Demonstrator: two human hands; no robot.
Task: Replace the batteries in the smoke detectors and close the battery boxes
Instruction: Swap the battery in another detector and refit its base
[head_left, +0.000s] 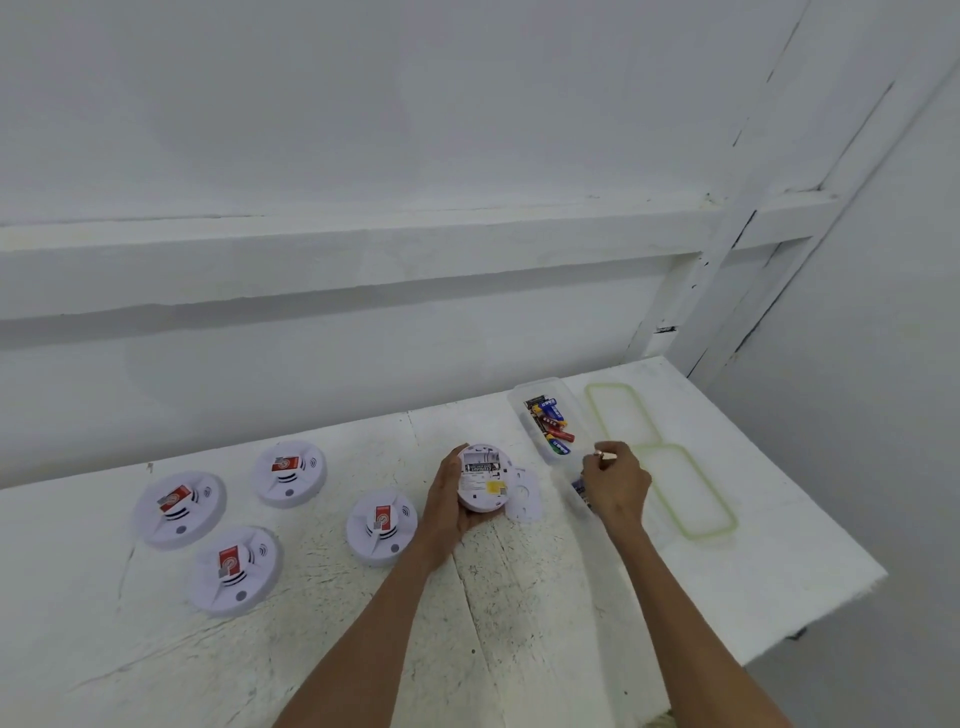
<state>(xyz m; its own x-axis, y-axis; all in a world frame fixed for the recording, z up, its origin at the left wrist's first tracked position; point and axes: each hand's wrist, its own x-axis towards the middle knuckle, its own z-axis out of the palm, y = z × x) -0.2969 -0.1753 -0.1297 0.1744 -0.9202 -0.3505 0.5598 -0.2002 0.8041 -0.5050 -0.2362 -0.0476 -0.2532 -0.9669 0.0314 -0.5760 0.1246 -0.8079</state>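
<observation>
My left hand (447, 506) grips a white smoke detector (483, 480) turned back side up. Its battery compartment is open, with one dark battery showing inside. A loose white back plate (524, 496) lies on the table just right of it. My right hand (618, 483) hovers over the near end of a clear box and pinches a small battery (605, 455) at its fingertips. Beyond it a clear box (522, 402) holds several coloured batteries (553, 423).
Several more white smoke detectors with red labels lie face up on the white table: (179, 509), (290, 473), (234, 569), (382, 525). Two clear lids with green rims (621, 387) (691, 532) lie right of the boxes. The table's right edge (831, 519) is close, and a wall stands behind.
</observation>
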